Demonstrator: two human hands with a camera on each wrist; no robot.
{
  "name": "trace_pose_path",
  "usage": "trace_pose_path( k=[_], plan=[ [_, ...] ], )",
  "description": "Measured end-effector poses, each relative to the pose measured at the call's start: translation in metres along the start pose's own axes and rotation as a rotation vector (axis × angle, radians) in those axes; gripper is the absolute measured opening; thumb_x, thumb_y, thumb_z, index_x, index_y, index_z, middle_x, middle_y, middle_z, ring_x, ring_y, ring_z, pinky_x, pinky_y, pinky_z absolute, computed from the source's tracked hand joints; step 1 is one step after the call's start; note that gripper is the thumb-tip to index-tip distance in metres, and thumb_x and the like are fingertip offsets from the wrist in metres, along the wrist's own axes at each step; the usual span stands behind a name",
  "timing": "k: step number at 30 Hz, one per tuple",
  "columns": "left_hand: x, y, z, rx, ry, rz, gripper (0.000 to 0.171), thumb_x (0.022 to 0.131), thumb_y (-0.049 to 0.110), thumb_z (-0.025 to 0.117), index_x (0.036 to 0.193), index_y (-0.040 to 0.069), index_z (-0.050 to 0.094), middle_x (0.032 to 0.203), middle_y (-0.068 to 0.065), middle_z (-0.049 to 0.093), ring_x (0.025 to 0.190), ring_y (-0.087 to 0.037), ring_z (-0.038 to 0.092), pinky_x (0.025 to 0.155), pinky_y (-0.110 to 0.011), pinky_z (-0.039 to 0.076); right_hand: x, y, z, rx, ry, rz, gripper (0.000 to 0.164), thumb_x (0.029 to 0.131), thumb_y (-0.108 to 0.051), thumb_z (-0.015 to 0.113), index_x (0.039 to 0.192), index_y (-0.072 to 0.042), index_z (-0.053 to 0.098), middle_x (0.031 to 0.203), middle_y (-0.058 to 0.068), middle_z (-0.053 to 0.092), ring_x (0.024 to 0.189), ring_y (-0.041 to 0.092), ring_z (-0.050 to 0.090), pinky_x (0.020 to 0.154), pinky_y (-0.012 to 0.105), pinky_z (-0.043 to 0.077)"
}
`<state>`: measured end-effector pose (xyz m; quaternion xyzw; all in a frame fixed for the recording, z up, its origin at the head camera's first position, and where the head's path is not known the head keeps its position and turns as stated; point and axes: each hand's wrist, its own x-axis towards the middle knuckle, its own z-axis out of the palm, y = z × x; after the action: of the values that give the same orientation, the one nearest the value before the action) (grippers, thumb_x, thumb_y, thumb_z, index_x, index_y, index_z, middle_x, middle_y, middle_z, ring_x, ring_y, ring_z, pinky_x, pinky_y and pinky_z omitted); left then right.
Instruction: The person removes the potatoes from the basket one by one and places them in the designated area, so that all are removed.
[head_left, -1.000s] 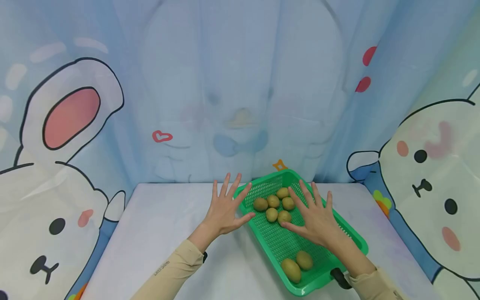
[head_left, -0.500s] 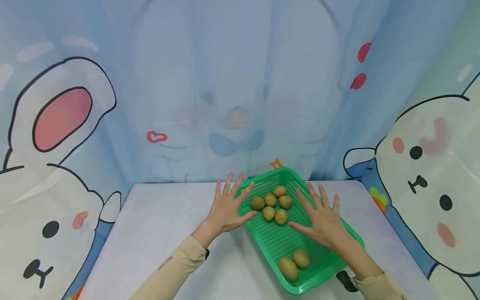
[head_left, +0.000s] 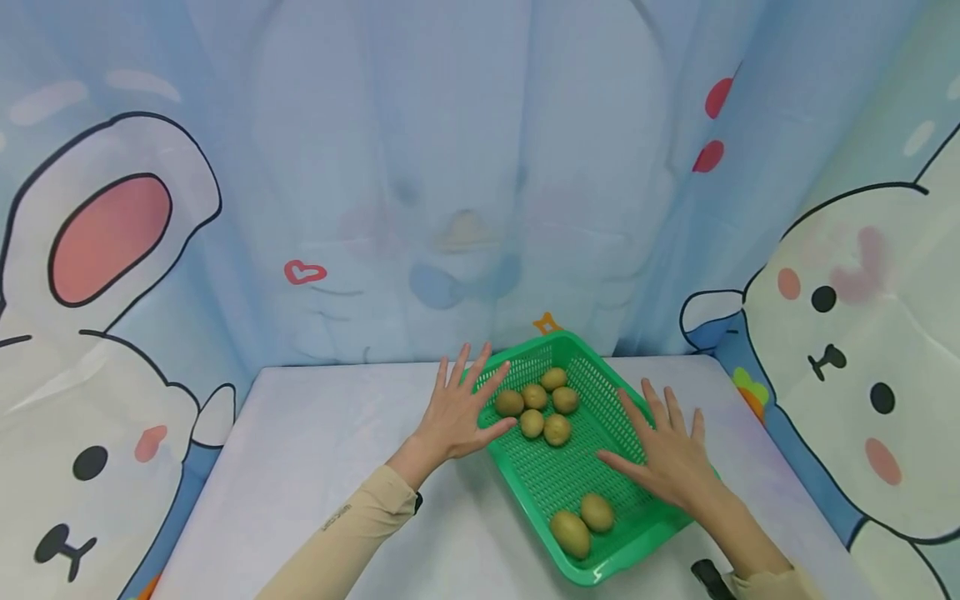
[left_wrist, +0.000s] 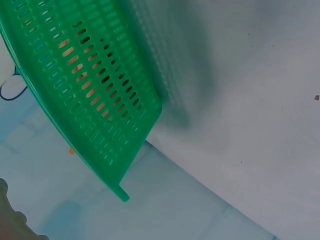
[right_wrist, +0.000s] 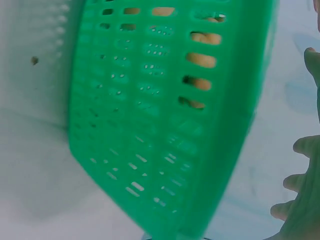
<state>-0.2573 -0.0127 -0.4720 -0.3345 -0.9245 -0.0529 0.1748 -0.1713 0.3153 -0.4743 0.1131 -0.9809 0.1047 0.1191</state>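
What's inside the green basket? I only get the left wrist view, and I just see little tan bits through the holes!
Observer: Eight roundish, yellow-brown things, probably potatoes, lie in the green basket.
Operator: Are they all snuggled together?
Observer: No. Six are grouped toward the far end, and the other two lie apart at the near end.
Operator: Is the right hand holding one?
Observer: No, the right hand holds nothing; its fingers are spread.
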Motion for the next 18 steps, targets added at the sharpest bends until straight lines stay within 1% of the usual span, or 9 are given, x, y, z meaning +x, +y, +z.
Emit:
trace_pose_path(
  k=[2, 4, 9, 11, 13, 16, 18],
  plan=[
    [0.002, 0.001, 0.001, 0.004, -0.011, -0.001, 0.090, 0.088, 0.078, -0.002, 0.159, 0.027, 0.019, 0.165, -0.010, 0.011, 0.149, -0.040, 0.010, 0.115, -0.065, 0.015, -0.003, 0.003, 0.000, 0.006, 0.007, 0.011, 0.099, 0.084, -0.066, 0.064, 0.159, -0.018, 0.020, 0.162, 0.021, 0.011, 0.144, 0.052, 0.007, 0.101, 0.082, 0.006],
    [0.003, 0.002, 0.002, -0.001, -0.017, -0.002, 0.088, 0.089, 0.078, 0.001, 0.159, 0.027, 0.019, 0.165, -0.010, 0.010, 0.149, -0.039, 0.009, 0.115, -0.064, 0.014, -0.006, 0.006, 0.001, 0.010, 0.008, 0.024, 0.099, 0.084, -0.065, 0.064, 0.159, -0.017, 0.021, 0.161, 0.023, 0.013, 0.144, 0.053, 0.009, 0.100, 0.082, 0.008],
    [0.006, 0.002, 0.004, 0.008, -0.035, -0.010, 0.087, 0.089, 0.078, 0.001, 0.159, 0.029, 0.017, 0.166, -0.007, 0.005, 0.150, -0.038, 0.008, 0.116, -0.063, 0.013, -0.010, 0.014, 0.004, 0.016, 0.013, 0.037, 0.100, 0.084, -0.065, 0.065, 0.159, -0.018, 0.019, 0.161, 0.024, 0.014, 0.143, 0.054, 0.010, 0.099, 0.083, 0.009],
    [0.008, 0.003, 0.004, 0.028, -0.047, -0.014, 0.084, 0.091, 0.077, 0.008, 0.159, 0.029, 0.016, 0.166, -0.007, 0.003, 0.149, -0.038, 0.009, 0.116, -0.063, 0.014, -0.010, 0.016, 0.005, 0.020, 0.006, 0.036, 0.101, 0.084, -0.064, 0.065, 0.160, -0.019, 0.017, 0.161, 0.023, 0.013, 0.143, 0.054, 0.009, 0.099, 0.083, 0.008],
    [0.009, 0.003, 0.005, 0.037, -0.049, -0.016, 0.080, 0.094, 0.076, 0.020, 0.159, 0.030, 0.017, 0.166, -0.006, 0.003, 0.149, -0.039, 0.011, 0.116, -0.063, 0.014, -0.007, 0.018, 0.004, 0.019, -0.006, 0.029, 0.100, 0.084, -0.065, 0.065, 0.160, -0.018, 0.018, 0.162, 0.022, 0.012, 0.143, 0.054, 0.008, 0.100, 0.082, 0.008],
    [0.011, 0.003, 0.006, 0.035, -0.033, -0.012, 0.080, 0.094, 0.069, 0.043, 0.159, 0.028, 0.021, 0.165, -0.008, 0.006, 0.148, -0.040, 0.014, 0.115, -0.064, 0.016, 0.005, 0.021, 0.001, 0.012, -0.031, 0.001, 0.099, 0.084, -0.064, 0.065, 0.159, -0.015, 0.021, 0.162, 0.022, 0.012, 0.143, 0.054, 0.009, 0.100, 0.082, 0.008],
    [0.011, 0.003, 0.007, 0.026, -0.020, -0.010, 0.080, 0.093, 0.067, 0.046, 0.158, 0.027, 0.023, 0.165, -0.008, 0.008, 0.148, -0.040, 0.015, 0.115, -0.064, 0.016, 0.018, 0.022, -0.001, 0.001, -0.042, -0.028, 0.098, 0.085, -0.064, 0.064, 0.158, -0.014, 0.022, 0.161, 0.023, 0.014, 0.142, 0.055, 0.011, 0.100, 0.082, 0.009]
  ],
)
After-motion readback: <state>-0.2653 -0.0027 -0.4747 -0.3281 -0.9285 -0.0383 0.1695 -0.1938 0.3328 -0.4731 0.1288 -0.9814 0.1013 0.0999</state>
